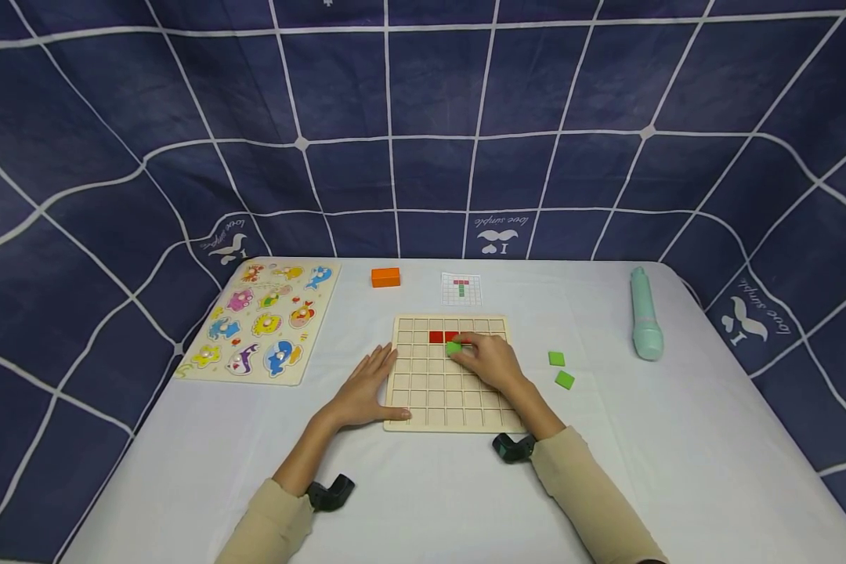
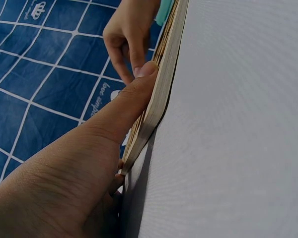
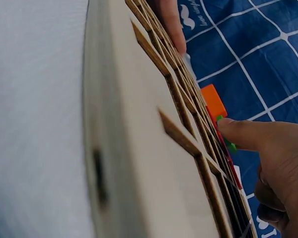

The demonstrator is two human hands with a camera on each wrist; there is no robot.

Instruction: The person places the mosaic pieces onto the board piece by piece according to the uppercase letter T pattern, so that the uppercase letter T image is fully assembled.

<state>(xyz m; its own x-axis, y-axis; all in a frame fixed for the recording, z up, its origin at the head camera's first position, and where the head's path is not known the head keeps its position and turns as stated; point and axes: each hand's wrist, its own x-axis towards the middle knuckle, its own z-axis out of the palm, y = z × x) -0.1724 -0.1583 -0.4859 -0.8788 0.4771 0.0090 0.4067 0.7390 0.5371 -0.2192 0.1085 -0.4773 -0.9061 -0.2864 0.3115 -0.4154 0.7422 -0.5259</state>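
Note:
A wooden grid board (image 1: 423, 395) lies in the middle of the table. My left hand (image 1: 365, 389) rests at its left edge, fingers spread straight and thumb on the front left corner; in the left wrist view that thumb (image 2: 134, 94) lies along the board's rim. Over the grid, my right hand (image 1: 489, 360) pinches a green square tile (image 1: 453, 348) between thumb and fingers, just below a row of red tiles (image 1: 435, 337). Part of the red row is hidden by the hand. Two loose green tiles (image 1: 556, 359) lie right of the board.
Behind the board are a pattern card (image 1: 471, 299) with a red and green T and an orange block (image 1: 385, 277). An animal peg puzzle (image 1: 236, 356) lies at the left, a mint-green microphone-shaped object (image 1: 646, 317) at the right. A dark blue gridded curtain (image 1: 430, 172) encloses the table.

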